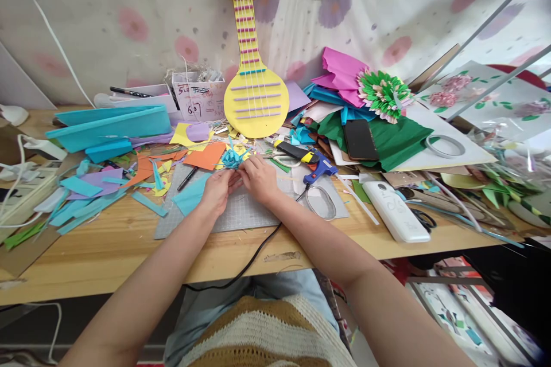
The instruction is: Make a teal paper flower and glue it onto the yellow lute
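One blue tuft [232, 159] of curled paper strips, over the far part of the gray mat [245, 219], just beyond the fingertips. Left hand [217, 190]: fingers curled in, nearly closed, pinching the tuft's near edge. Right hand [259, 178]: also curled, knuckles up, tips closed on the same edge from the other side. Exact finger contacts hidden; gap between tips can't be told.

Risks, as judged: thin strips could crease or tear if the pinch is too hard; the tuft could spring loose if one hand lets go early. Cutter [295, 151] and glue gun [319, 169] lie near the right hand, so a sideways sweep could knock them; an arm catching the cord [253, 258] could drag the gun. Whether the gun is hot: can't tell.

Direction: strips fan out, a few poking up and away from the person; the pinched end faces back toward the hands. Head roughly round, no clear long axis; if any, it runs from fingers outward. Stem, if any, not visible.

Around it: orange paper [205, 156] just left, pen [187, 179] and blue sheet [191, 195] nearer left, tape roll [321, 203] right on the mat's edge. Farther out: yellow lute [257, 106] upright behind, phone [360, 140] on green paper [402, 140], power bank [396, 212] far right.
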{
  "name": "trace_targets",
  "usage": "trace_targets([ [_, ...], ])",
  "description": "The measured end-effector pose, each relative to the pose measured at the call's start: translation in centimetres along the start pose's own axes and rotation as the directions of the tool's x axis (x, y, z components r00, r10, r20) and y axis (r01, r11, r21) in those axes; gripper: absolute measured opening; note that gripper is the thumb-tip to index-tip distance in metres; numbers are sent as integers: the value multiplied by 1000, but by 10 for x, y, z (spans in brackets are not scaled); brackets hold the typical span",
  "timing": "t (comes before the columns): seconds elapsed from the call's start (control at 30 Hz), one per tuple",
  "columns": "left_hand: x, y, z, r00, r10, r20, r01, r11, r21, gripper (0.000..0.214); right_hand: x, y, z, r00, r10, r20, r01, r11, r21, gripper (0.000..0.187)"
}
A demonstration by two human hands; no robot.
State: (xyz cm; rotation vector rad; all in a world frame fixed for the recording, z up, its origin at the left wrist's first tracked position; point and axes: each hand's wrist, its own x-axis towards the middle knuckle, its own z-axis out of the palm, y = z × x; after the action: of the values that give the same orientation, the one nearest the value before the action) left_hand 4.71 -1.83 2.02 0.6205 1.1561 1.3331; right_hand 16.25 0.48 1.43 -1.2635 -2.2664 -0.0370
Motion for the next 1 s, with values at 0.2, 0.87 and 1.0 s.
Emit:
trace_targets([
  [0.2, 1, 1, -2, 999, -28, 46, 31, 997, -66, 7, -1, 7, 0, 999, 32, -6, -32, 998, 54, 16],
  [0.87, 3, 0, 0, 999, 21, -25, -23, 995, -101, 7, -3, 5, 4, 1000, 24, 1, -24, 995, 93, 15],
  [1.0, 4, 1, -1, 998, 58, -24, -60, 991, -121, 7, -4, 6, 6, 999, 9, -46, -6, 998, 64, 18],
])
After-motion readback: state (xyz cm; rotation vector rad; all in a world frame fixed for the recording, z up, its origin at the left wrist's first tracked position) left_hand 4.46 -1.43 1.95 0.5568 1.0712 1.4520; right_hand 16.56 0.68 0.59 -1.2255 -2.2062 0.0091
